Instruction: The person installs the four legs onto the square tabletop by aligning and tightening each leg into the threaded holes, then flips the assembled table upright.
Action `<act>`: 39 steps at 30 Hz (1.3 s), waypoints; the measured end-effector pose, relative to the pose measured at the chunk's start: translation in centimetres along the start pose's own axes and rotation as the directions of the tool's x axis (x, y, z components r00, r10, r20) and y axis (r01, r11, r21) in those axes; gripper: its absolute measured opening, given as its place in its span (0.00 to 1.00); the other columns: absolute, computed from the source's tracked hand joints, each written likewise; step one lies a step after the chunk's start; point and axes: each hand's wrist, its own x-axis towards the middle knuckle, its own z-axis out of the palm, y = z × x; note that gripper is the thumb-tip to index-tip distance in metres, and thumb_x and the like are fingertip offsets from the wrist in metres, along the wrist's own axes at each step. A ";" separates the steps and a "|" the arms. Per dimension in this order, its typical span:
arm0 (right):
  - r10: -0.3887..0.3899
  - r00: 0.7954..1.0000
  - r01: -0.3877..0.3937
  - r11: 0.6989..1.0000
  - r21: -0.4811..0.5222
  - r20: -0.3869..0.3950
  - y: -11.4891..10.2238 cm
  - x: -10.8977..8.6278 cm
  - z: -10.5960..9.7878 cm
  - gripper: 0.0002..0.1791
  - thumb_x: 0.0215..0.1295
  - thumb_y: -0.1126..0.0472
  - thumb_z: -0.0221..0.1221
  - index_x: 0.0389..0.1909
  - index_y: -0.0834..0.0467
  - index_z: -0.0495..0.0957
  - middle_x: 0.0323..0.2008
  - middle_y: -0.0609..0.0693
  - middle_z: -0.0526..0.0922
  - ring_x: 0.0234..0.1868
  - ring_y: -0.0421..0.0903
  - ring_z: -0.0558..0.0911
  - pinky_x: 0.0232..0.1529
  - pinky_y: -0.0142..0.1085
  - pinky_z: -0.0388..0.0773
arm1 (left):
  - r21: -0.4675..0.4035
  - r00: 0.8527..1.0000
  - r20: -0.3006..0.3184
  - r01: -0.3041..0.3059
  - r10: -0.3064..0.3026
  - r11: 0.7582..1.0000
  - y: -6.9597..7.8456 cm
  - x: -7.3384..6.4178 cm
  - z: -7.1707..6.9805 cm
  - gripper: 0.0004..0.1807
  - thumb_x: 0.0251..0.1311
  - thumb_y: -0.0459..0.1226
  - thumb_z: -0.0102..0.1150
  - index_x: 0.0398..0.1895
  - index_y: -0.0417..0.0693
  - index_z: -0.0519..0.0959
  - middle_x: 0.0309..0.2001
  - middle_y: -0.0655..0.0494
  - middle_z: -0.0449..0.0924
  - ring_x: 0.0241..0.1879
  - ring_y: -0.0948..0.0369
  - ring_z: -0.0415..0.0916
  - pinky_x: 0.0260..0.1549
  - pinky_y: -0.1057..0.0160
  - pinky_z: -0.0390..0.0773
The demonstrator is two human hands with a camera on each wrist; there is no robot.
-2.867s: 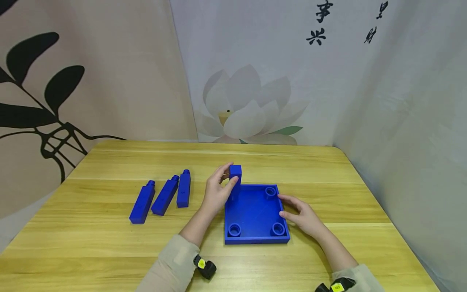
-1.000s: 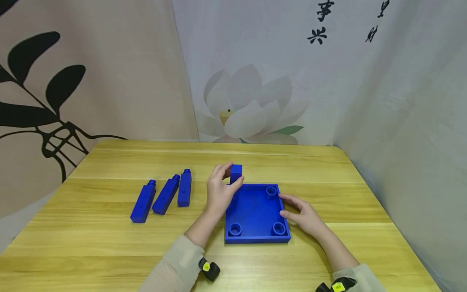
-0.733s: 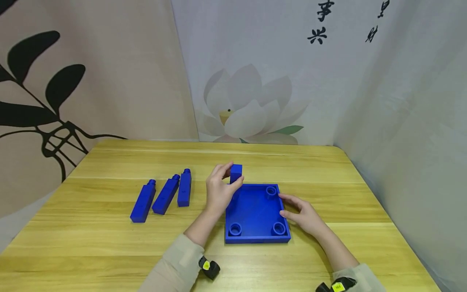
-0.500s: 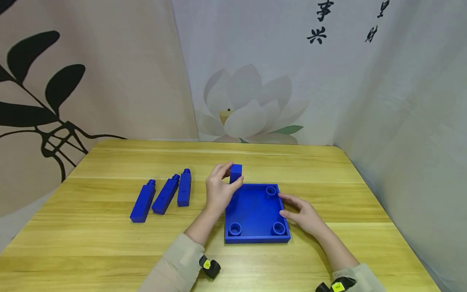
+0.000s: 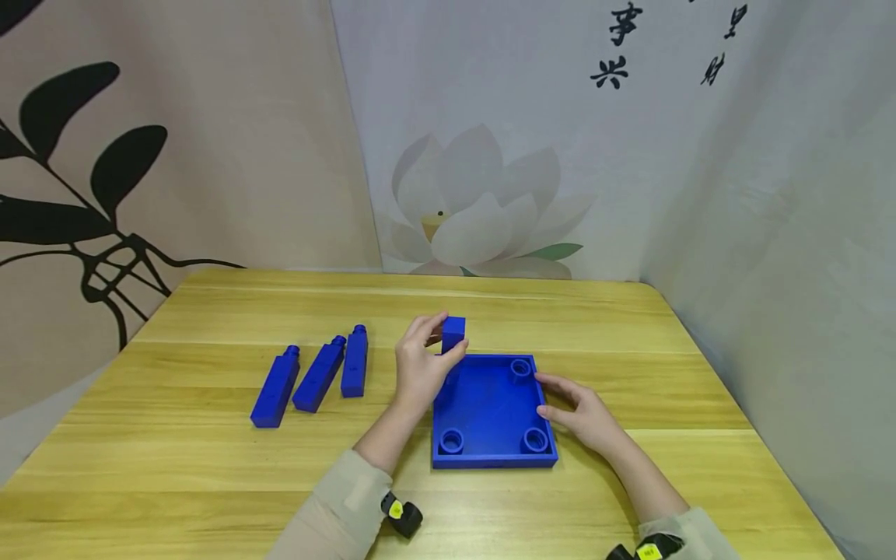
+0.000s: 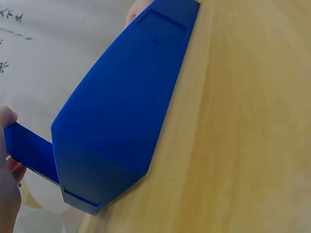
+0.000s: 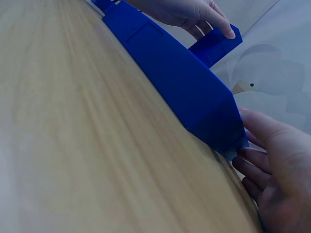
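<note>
In the head view, a shallow blue square tray (image 5: 490,411) with raised walls lies on the table. Round sockets stand in three visible corners, one of them a near-left socket (image 5: 451,441). My left hand (image 5: 420,369) pinches an upright blue square leg (image 5: 453,328) between thumb and fingers at the tray's far-left corner. The leg's lower end is hidden behind the hand. My right hand (image 5: 577,412) touches the tray's right wall, thumb and forefinger spread apart. The right wrist view shows its fingers right at the tray's corner (image 7: 218,121).
Left of the tray lie three more blue legs with round pegs at their far ends: an outer leg (image 5: 275,389), a middle leg (image 5: 319,376) and an inner leg (image 5: 354,362). The wooden table (image 5: 175,482) meets a printed curtain (image 5: 504,101) behind.
Since the oldest frame, my left hand has shifted slightly right and lower along the leg, its thumb now covering more of it. The right hand stays at the tray's wall.
</note>
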 end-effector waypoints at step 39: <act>-0.034 0.999 0.034 0.999 0.013 0.000 0.0 -0.2 0.0 0.29 0.62 0.60 0.64 0.63 0.61 0.70 0.60 0.58 0.74 0.62 0.56 0.69 0.64 0.51 0.61 | -0.143 0.956 0.201 0.243 -0.212 0.959 0.9 -0.7 -3.3 0.27 0.54 0.32 0.69 0.58 0.38 0.75 0.56 0.48 0.76 0.56 0.57 0.72 0.55 0.59 0.72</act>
